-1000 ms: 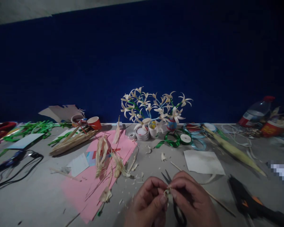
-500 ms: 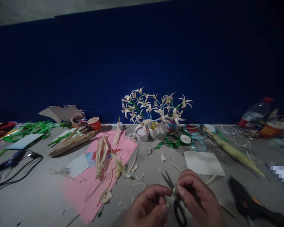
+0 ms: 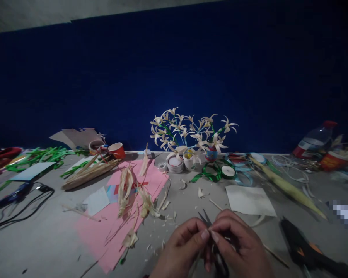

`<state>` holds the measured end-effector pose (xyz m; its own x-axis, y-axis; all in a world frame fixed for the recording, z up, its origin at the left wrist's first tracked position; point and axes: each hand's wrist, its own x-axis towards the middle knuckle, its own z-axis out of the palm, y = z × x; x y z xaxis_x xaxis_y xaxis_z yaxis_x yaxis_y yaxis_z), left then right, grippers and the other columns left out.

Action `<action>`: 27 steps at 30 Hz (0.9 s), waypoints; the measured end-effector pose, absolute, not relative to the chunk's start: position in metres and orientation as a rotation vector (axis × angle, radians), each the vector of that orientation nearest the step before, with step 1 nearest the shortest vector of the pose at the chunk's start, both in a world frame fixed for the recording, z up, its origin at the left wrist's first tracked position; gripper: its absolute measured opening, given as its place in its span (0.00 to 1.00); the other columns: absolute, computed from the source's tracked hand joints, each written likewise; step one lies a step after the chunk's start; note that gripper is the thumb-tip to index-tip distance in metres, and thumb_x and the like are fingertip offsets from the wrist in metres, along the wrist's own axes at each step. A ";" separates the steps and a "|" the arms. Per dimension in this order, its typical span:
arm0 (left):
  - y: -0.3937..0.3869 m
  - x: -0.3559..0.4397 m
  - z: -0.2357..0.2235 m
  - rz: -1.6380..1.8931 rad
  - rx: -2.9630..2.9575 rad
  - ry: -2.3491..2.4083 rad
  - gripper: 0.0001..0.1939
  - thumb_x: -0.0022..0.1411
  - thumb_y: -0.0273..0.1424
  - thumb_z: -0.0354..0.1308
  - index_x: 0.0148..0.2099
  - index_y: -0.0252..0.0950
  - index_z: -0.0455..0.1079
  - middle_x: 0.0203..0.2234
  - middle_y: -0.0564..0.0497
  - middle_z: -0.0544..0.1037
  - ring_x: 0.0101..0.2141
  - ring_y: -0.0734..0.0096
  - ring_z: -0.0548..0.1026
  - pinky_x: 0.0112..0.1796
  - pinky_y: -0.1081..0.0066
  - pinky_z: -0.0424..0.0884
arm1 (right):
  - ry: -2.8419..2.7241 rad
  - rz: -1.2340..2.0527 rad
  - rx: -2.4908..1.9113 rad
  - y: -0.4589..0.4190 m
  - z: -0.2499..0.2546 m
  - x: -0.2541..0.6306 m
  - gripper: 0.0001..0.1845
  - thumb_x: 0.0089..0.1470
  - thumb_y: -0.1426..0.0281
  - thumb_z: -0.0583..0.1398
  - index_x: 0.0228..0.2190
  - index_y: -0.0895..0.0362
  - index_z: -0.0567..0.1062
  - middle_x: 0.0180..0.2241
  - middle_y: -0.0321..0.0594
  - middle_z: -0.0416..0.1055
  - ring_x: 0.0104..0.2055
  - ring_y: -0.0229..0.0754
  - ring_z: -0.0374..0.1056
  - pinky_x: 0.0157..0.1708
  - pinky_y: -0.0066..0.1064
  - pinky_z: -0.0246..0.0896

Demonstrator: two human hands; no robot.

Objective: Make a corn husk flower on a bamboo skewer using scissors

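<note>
My left hand (image 3: 185,245) and my right hand (image 3: 236,241) meet at the front of the table, thumbs and forefingers pinched together. Between their tips is a small pale piece of corn husk, now almost wholly covered by the fingers. Under the hands lie black-handled scissors (image 3: 203,218), blades pointing away from me; the handles are partly hidden. Beyond them, several pale husk flowers (image 3: 178,126) on green and blue stems stand in small pots at the back.
Pink paper sheets (image 3: 89,235) with dried husks (image 3: 126,189) and scraps lie left. A black glue gun (image 3: 298,243) is at right, near a white sheet (image 3: 251,200) and a long yellowish husk (image 3: 287,187). Green ribbon (image 3: 211,172) and a bottle (image 3: 314,141) are farther back.
Half a second ago my left fingers were apart from the husk piece, which my right fingers held. Now the left thumb and forefinger have closed in beside the right ones, covering it.
</note>
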<state>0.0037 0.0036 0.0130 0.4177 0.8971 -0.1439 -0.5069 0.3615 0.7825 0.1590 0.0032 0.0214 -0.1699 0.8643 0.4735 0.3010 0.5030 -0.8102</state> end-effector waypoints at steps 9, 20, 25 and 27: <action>-0.001 0.009 0.002 1.025 0.600 0.563 0.15 0.50 0.37 0.69 0.26 0.34 0.69 0.15 0.54 0.74 0.17 0.75 0.69 0.20 0.76 0.61 | -1.606 0.731 -0.983 -0.001 0.016 0.153 0.08 0.56 0.73 0.58 0.27 0.52 0.73 0.26 0.32 0.67 0.25 0.37 0.68 0.24 0.23 0.64; -0.014 0.005 0.012 0.932 0.524 0.654 0.17 0.54 0.42 0.68 0.29 0.35 0.67 0.15 0.57 0.71 0.18 0.78 0.67 0.24 0.76 0.60 | -1.444 0.999 -0.961 -0.004 0.015 0.150 0.07 0.60 0.70 0.57 0.29 0.52 0.73 0.28 0.33 0.67 0.26 0.37 0.69 0.24 0.24 0.66; -0.014 0.009 0.005 1.047 0.539 0.640 0.19 0.49 0.41 0.72 0.28 0.33 0.68 0.20 0.57 0.68 0.21 0.82 0.60 0.23 0.79 0.53 | -1.525 1.028 -0.916 -0.001 0.014 0.156 0.04 0.57 0.70 0.61 0.30 0.52 0.75 0.30 0.34 0.69 0.32 0.39 0.70 0.31 0.25 0.67; -0.015 0.010 0.006 1.060 0.535 0.654 0.20 0.48 0.41 0.73 0.27 0.32 0.69 0.21 0.56 0.68 0.23 0.81 0.61 0.26 0.79 0.54 | -1.544 0.979 -0.931 -0.001 0.014 0.158 0.07 0.58 0.71 0.60 0.27 0.52 0.73 0.29 0.34 0.67 0.31 0.39 0.68 0.31 0.25 0.65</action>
